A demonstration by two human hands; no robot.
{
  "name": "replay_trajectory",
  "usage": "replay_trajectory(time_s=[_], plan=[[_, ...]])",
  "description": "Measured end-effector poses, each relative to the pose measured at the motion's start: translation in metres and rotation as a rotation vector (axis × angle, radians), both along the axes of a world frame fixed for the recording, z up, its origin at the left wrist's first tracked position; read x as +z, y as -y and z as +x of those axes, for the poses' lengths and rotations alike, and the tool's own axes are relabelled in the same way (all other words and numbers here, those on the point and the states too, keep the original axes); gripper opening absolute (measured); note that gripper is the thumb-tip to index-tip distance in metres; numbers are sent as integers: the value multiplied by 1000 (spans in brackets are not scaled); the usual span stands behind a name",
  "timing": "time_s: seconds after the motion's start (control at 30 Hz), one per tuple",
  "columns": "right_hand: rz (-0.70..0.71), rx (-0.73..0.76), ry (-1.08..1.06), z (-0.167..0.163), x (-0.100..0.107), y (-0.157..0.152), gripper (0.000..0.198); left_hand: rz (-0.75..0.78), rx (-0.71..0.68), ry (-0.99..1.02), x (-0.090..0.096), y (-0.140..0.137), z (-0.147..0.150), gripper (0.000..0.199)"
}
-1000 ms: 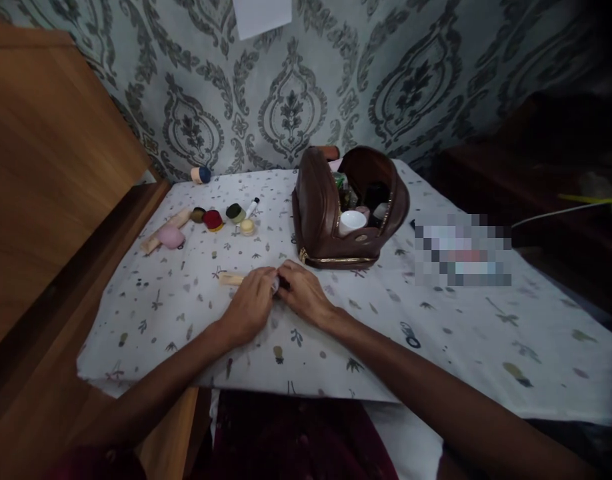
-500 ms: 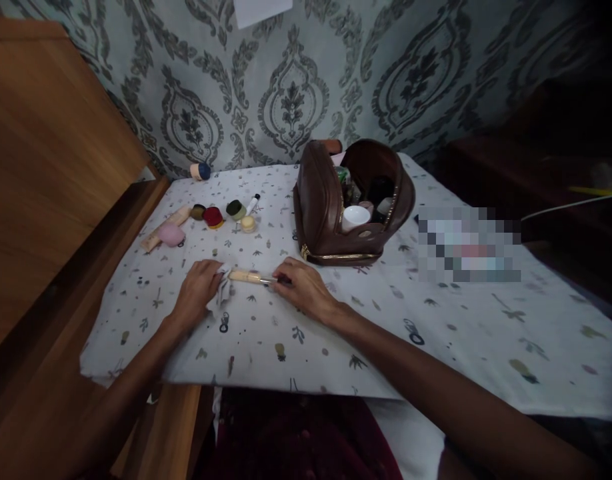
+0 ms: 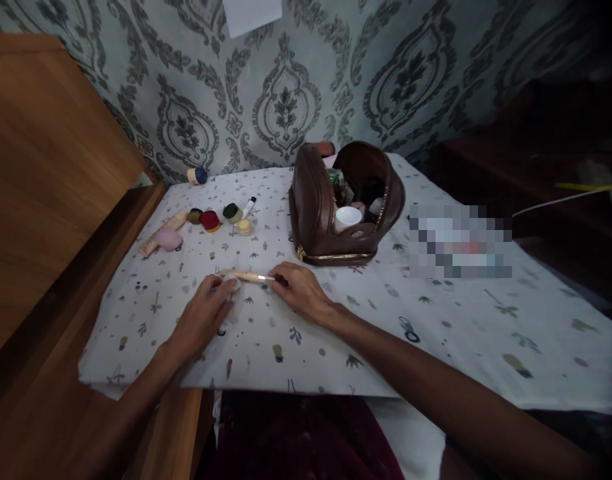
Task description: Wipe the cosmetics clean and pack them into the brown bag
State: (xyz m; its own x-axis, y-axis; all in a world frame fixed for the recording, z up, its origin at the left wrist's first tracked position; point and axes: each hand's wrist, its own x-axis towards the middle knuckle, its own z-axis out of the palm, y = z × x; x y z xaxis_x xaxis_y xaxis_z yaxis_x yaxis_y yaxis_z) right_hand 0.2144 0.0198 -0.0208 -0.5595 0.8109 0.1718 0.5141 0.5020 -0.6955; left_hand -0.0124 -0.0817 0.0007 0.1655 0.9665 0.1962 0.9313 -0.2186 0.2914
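Observation:
A makeup brush (image 3: 249, 276) with a pale tan handle and a silver collar lies level between my hands, just above the patterned cloth. My right hand (image 3: 299, 287) is closed around its dark end, so the bristles are mostly hidden. At the handle's other end, my left hand (image 3: 206, 307) pinches a crumpled white tissue (image 3: 232, 288) against the brush; the tissue is blurred. Behind the hands stands an open brown leather makeup bag (image 3: 316, 200), with a white round jar (image 3: 347, 218) and several other items inside.
Left of the bag lie a pink makeup sponge (image 3: 168, 239), a beige tube (image 3: 153, 243), a red jar (image 3: 209, 221), a dark green jar (image 3: 232, 212), a small yellow jar (image 3: 245, 227) and a white tube (image 3: 249, 207). A wooden panel (image 3: 51, 133) borders the table's left.
My left hand has shifted right and slightly down with the tissue, uncovering more of the brush handle's tip. My right hand keeps its hold. The whole view has shifted slightly.

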Motion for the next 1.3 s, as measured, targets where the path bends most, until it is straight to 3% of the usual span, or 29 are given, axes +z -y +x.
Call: replay_trajectory(time_s=[0.1, 0.2, 0.33, 0.47, 0.63, 0.73, 0.8, 0.9, 1.0, 1.07, 1.2, 1.23, 1.3], plan=[[-67, -40, -109, -1, 0, -1, 12, 18, 60, 225, 1, -4, -2, 27], [-244, -45, -348, -4, -1, -1, 18, -52, 185, 610, 4, -15, 2, 20], [-478, 67, -621, -9, 1, 2, 26, -155, 304, 1121, 5, -26, 28, 39], [-551, 160, -701, -11, 2, 11, 36, -281, 241, 1310, 2, -28, 64, 59], [-346, 30, -521, -5, 18, 14, 27, -228, 250, 1187, 6, -35, 72, 53], [-178, -114, -382, 9, 46, 10, 21, -189, 174, 991, 17, -47, 65, 51], [-122, -166, -401, 24, 70, 7, 14, -184, 58, 860, 26, -54, 65, 48], [-48, -110, -509, 48, 100, 1, 24, -177, -140, 630, 43, -63, 74, 40], [56, -8, -575, 70, 117, -5, 12, -168, -270, 455, 59, -71, 92, 37], [46, 37, -616, 83, 122, -11, 18, -180, -325, 422, 71, -78, 104, 31], [-175, 55, -758, 122, 139, -26, 31, -231, -394, 475, 97, -99, 121, 33], [-168, 23, -785, 134, 145, -32, 33, -214, -382, 480, 104, -106, 124, 37], [-22, -79, -813, 160, 160, -46, 31, -143, -325, 441, 116, -122, 132, 36]])
